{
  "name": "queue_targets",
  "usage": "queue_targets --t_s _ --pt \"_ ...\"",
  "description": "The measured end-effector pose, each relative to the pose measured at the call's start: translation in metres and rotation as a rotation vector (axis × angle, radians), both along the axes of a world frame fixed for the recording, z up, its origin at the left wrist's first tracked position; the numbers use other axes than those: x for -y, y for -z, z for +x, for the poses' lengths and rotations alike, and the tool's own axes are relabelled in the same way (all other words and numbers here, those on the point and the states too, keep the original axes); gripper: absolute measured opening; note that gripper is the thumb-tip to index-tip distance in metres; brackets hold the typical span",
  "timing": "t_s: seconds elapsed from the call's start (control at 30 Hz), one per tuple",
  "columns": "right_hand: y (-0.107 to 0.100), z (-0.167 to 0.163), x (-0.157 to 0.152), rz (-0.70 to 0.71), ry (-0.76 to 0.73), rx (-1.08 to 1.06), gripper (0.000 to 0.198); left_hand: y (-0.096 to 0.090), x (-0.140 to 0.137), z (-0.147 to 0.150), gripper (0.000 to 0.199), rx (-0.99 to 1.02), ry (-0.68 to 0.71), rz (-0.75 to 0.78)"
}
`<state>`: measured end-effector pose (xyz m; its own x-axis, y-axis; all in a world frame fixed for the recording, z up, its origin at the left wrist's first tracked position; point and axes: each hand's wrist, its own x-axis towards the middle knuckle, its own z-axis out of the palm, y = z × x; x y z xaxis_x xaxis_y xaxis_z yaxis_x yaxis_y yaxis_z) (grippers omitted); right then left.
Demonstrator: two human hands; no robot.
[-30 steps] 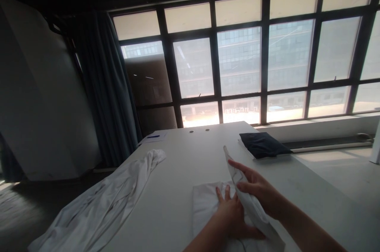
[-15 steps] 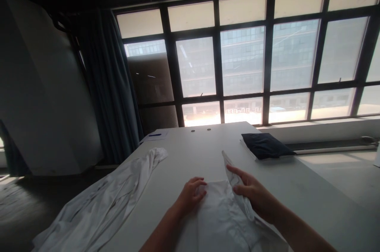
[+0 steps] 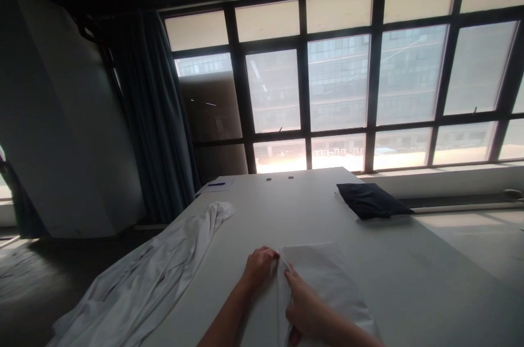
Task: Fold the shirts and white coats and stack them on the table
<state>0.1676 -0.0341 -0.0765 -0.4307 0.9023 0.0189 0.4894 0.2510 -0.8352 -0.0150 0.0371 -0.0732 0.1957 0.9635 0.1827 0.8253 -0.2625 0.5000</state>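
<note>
Two bare hands work at one folded white cloth on the near part of the table (image 3: 254, 210). The right hand (image 3: 307, 303) is narrow, its thumb and fingers closed on the white cloth (image 3: 323, 265) along the left edge. The left hand (image 3: 260, 268) is curled at the far left corner, its fingertips touching there; whether they pinch it I cannot tell. The rest of the white cloth lies flat to the right of the hands, partly under the right forearm.

Half a second ago the right hand held a flap raised above the right side; now that flap is down and the hand has come across to the left edge. The left hand, a second ago spread on the cloth, had already reached this corner half a second ago.

To the left, one crumpled white heap (image 3: 155, 276) hangs over the table's side, lying as before. Farther off on the right is one dark cloth (image 3: 370, 199), folded, with a pale edge showing beneath, also unmoved.

Near the far left corner lie paper (image 3: 226, 187) and one blue pen (image 3: 216, 184); any writing is too small to read. Two round holes (image 3: 268, 179) sit near the far edge. Beyond hangs a blue curtain (image 3: 159, 112), beside a dark-framed window (image 3: 338, 85).
</note>
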Motion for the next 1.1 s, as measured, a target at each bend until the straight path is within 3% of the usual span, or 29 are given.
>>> queue_targets --t_s 0.13,0.23,0.37,0.47,0.53,0.63,0.8,0.97,1.1 --pt "0.001 -0.009 0.007 -0.079 0.029 0.140 0.104 0.006 -0.001 0.019 0.046 -0.051 -0.145 -0.018" --pt "-0.017 -0.004 0.020 -0.067 -0.116 0.114 0.097 0.007 0.003 0.029 0.039 -0.077 -0.187 -0.009" --pt "-0.057 0.018 0.031 -0.126 -0.337 0.067 0.071 0.006 0.008 0.029 0.028 -0.084 -0.168 -0.001" --pt "-0.071 0.050 0.008 0.057 -0.244 -0.062 0.042 0.004 0.010 0.026 0.025 -0.075 -0.151 0.003" --pt "-0.064 0.078 -0.023 0.196 -0.024 -0.062 0.038 0.003 0.009 0.025 0.024 -0.064 -0.142 0.000" --pt "-0.035 0.125 -0.068 0.332 0.262 0.150 0.041 0.003 0.008 0.025 0.021 -0.041 -0.133 -0.001" --pt "0.004 0.165 -0.092 0.266 0.214 0.245 0.042 0.005 0.006 0.021 0.016 0.005 -0.119 0.007" --pt "0.010 0.161 -0.088 0.245 0.220 0.325 0.044 0.012 -0.001 0.013 0.014 0.054 -0.094 0.004" --pt "0.010 0.152 -0.084 0.256 0.206 0.371 0.044 0.017 -0.006 0.007 0.027 0.081 -0.085 0.022"
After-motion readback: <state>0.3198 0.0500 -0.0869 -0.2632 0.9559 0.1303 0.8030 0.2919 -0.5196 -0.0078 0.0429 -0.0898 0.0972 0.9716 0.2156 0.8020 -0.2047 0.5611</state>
